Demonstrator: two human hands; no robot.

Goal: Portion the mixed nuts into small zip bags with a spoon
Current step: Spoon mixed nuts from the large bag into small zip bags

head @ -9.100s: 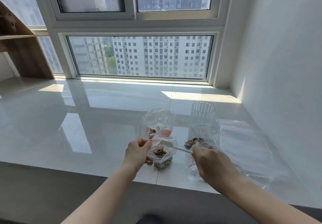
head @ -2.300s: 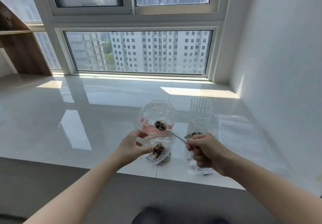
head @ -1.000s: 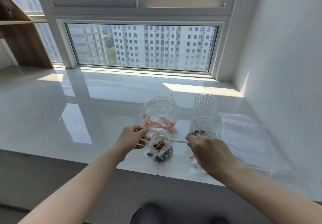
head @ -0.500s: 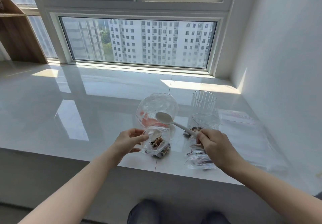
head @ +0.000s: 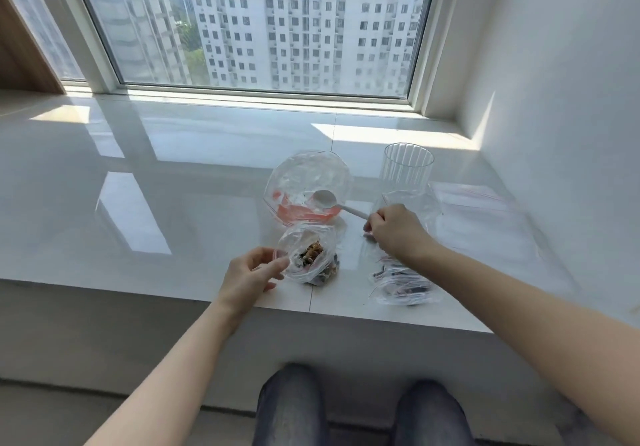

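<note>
A small clear zip bag [head: 308,258] with mixed nuts inside stands open near the front edge of the white sill [head: 173,203]. My left hand [head: 251,272] pinches its rim on the left side. My right hand [head: 394,232] grips the handle of a white plastic spoon [head: 334,202]. The spoon's bowl is empty and hangs over the large open bag [head: 308,185] with the orange-red strip at its bottom. Another clear bag [head: 412,203] sits behind my right hand, partly hidden by it.
A ribbed clear cup [head: 408,166] stands behind the bags. Flat empty zip bags [head: 481,223] lie at the right by the wall. A small packet with dark bits [head: 403,286] lies near the front edge under my right forearm. My knees show below the sill.
The spoon tipped its nuts into the small bag and came out empty. My right hand has since carried it back over the large bag. The view tilted down.
</note>
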